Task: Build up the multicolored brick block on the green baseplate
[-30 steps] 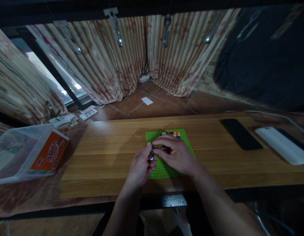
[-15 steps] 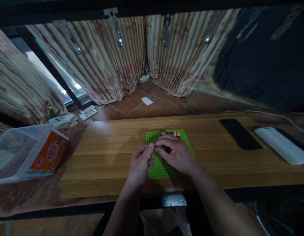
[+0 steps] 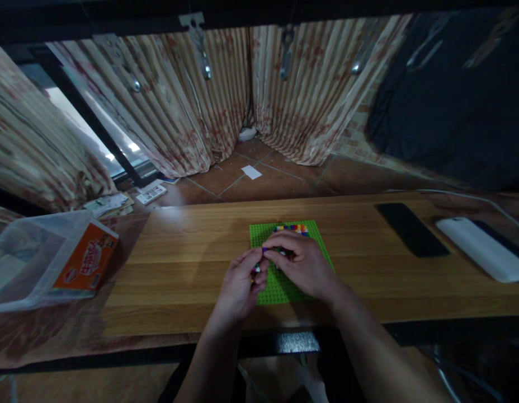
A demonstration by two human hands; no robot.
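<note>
A green studded baseplate [image 3: 280, 288] lies flat on the wooden table [image 3: 179, 268], with a row of small coloured bricks [image 3: 291, 228] fixed near its far edge. My left hand [image 3: 239, 285] is curled over the plate's left edge, closed on several small coloured bricks [image 3: 255, 271]. My right hand [image 3: 303, 263] rests on the plate's middle, its fingertips pinched on a small brick [image 3: 265, 249] that is mostly hidden. The two hands almost touch.
A clear plastic box [image 3: 28, 263] with an orange packet [image 3: 85, 260] sits at the left. A black phone [image 3: 410, 228] and a white device [image 3: 480, 246] with a cable lie at the right. Striped curtains hang beyond the table over a tiled floor.
Both hands have stayed over the plate. The left hand's fingers closed toward the right hand's fingertips, then drew back a little. The right fingertips shifted slightly on the plate.
</note>
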